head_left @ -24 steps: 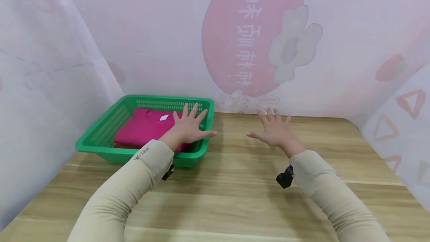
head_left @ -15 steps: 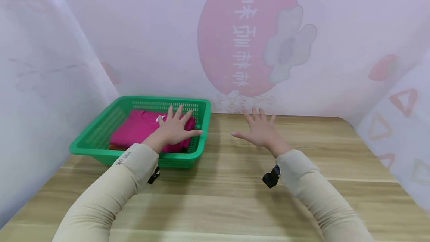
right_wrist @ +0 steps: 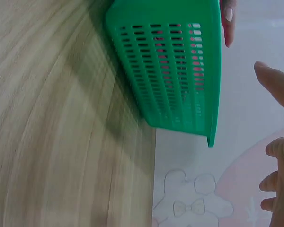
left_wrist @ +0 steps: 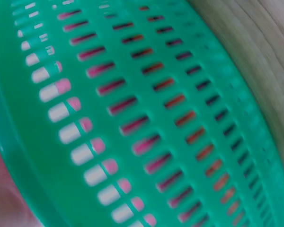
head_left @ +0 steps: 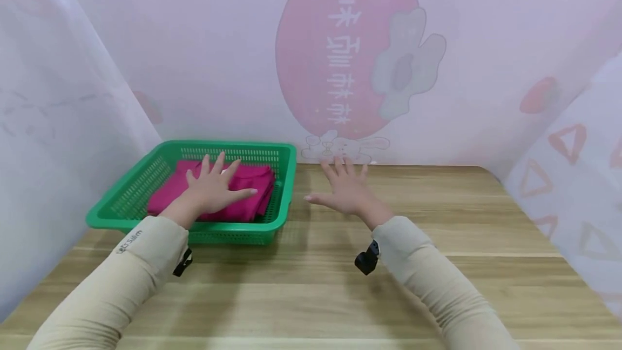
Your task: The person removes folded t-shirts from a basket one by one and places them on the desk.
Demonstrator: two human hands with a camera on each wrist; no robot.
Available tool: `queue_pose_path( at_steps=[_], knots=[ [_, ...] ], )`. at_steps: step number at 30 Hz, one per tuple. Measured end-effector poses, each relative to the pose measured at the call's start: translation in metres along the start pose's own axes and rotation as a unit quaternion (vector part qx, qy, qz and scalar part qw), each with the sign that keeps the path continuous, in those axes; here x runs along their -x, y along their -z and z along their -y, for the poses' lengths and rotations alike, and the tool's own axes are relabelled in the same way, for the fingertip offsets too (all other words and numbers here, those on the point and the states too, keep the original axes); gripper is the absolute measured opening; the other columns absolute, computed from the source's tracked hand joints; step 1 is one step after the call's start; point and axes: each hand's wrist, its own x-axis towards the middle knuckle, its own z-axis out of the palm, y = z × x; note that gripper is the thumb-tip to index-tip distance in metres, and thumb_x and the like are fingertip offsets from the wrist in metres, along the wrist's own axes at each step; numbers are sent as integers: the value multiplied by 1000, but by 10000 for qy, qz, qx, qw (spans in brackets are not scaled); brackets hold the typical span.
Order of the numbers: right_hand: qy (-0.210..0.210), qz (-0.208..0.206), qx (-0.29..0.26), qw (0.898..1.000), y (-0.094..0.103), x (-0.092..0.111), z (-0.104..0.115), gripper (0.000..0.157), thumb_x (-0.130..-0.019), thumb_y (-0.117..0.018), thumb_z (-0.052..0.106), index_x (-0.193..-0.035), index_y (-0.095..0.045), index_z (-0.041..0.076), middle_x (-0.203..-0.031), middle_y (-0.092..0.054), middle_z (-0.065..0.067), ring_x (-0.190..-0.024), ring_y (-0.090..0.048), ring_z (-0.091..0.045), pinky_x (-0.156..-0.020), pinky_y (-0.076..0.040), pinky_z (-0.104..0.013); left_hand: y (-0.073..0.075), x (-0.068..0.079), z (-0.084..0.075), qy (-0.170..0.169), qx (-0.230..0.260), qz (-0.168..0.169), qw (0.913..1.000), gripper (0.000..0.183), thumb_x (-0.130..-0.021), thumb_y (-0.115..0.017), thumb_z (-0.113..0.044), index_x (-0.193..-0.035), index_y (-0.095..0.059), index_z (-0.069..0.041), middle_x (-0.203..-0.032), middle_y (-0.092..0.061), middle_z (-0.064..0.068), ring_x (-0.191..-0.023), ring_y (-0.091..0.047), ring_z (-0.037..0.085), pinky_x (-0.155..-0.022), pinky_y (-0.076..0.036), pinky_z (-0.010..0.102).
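The green basket (head_left: 288, 188) sits at ten o'clock on the table (head_left: 311, 307) and should handle light and slightly springy, its smooth plastic perhaps a little slick; the flared rim, at three and nine o'clock, looks the best place to take hold. The folded cloth (head_left: 249, 208) inside is probably soft and limp, hard to damage, and best supported from beneath so its folds stay together. The basket is bright green with rows of slots through its walls; the cloth is magenta, folded into a flat pad, and orange patches (left_wrist: 185, 118) show through the lower slots. The left hand (head_left: 209, 190) hangs above the cloth, fingers spread wide, holding nothing. The right hand (head_left: 347, 193) hangs at the basket's three o'clock, apart from it, likewise spread and holding nothing. At twelve o'clock stands a pale printed backdrop (head_left: 466, 112)
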Motion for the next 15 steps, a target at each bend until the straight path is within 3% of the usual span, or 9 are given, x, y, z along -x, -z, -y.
queue_pose_path(
  at_steps=[9, 15],
  knots=[
    [290, 1, 13, 9996, -2, -9, 26, 94, -65, -28, 80, -139, -2, 27, -143, 1, -8, -127, 11, -27, -92, 10, -58, 9, 12, 22, 219, -97, -118, 9996, 96, -72, -41, -69, -139, -11, -7, -137, 2, 28, -119, 8, 50, -80, 3, 72],
    [563, 158, 3, 9983, -1, -14, 46, 92, -68, -30, 77, -139, 0, 26, -144, 2, -7, -128, 9, -27, -91, 13, -58, 7, 18, 39, 399, -12, -17, 9992, 99, -71, -39, -71, -138, -9, -5, -137, 3, 29, -118, 11, 51, -78, 5, 72]
  ],
)
